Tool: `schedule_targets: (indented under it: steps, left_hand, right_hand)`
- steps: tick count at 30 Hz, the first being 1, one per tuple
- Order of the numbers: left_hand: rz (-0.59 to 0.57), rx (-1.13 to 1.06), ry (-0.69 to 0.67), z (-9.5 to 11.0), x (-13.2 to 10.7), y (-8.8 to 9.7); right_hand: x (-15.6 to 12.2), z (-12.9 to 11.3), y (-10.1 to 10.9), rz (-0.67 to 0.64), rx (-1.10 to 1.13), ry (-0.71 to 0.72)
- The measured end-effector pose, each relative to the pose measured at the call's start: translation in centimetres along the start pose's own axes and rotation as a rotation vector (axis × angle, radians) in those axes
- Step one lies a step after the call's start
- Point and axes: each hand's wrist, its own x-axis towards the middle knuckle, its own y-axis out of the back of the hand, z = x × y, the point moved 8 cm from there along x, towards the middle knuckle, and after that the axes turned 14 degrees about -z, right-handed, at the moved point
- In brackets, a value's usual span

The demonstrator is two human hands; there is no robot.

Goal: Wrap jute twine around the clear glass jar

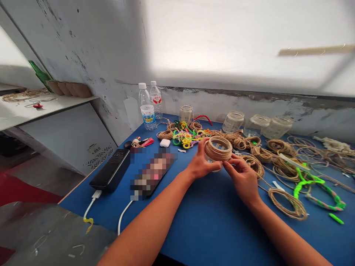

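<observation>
Both my hands hold a small glass jar [218, 149] above the blue table [210, 221], its upper part wound tightly with jute twine. My left hand [201, 165] grips it from the lower left, and the fingers of my right hand [241, 177] press on the twine from the lower right. The jar's lower part is mostly hidden behind my fingers. Loose coils of jute twine [253, 162] lie just beyond my right hand, and a tangle of multicoloured pipe cleaners [185, 136] lies beyond my left.
Several empty glass jars [256, 125] and two water bottles [147, 106] stand along the wall. A power bank [110, 170], a blurred phone [153, 173], earbud case [165, 143] and keys [141, 143] lie left. Green pipe cleaners [316, 186] and twine lie right. A white shelf [41, 111] is far left.
</observation>
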Motion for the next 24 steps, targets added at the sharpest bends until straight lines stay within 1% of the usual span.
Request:
schedule_targets:
  steps: [3,9,14,21,24]
  left_hand:
    - [-0.004,-0.05,0.017,-0.1,0.1,0.0]
    - [-0.029,-0.328,0.097,-0.8,0.3,-0.1]
    - [0.031,-0.322,0.14,-1.0,0.3,0.3]
    - [0.101,-0.399,0.109,-1.8,0.5,0.5]
    - [0.118,-0.438,0.128,-2.5,0.6,0.5]
  right_hand:
    - [0.0,-0.3,0.0,-0.002,-0.048,0.014]
    - [0.1,-0.3,-0.1,-0.001,-0.027,0.008]
    - [0.1,-0.3,-0.4,-0.037,-0.037,0.029]
    - [0.1,-0.5,-0.5,-0.036,-0.078,0.043]
    - [0.1,-0.5,-0.4,-0.029,-0.086,0.047]
